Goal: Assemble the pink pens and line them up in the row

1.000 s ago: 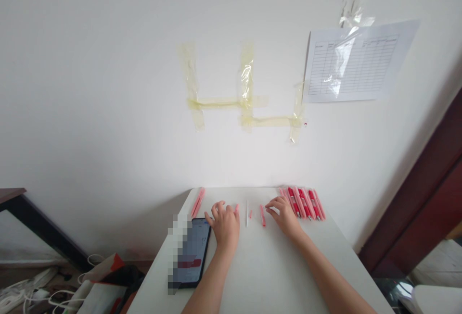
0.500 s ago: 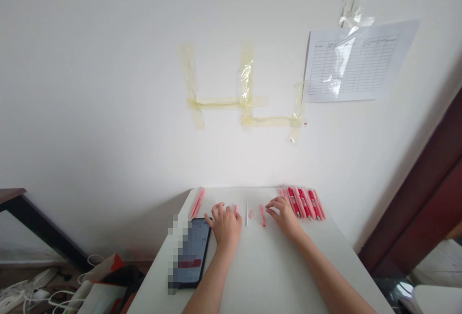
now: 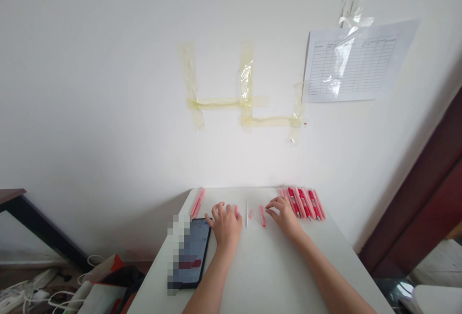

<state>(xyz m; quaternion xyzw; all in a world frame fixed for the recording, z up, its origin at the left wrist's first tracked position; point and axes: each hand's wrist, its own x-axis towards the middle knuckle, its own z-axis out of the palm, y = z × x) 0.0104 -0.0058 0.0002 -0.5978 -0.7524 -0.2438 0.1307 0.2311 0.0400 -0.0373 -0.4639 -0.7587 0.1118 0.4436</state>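
Observation:
My left hand rests on the white table with its fingers spread, holding nothing I can see. Close to its forefinger lies a short pink pen part, partly hidden by the hand. To the right, a thin white pen refill lies lengthwise, with a tiny pink piece beside it. Further right is a pink pen barrel with a redder near end. Just right of that barrel, my right hand rests with loosely curved fingers, thumb and forefinger slightly apart, apparently holding nothing.
A row of several pink and red pens lies at the table's back right. A few pink pens lie at the back left corner. A phone lies left of my left forearm. The wall stands behind the table.

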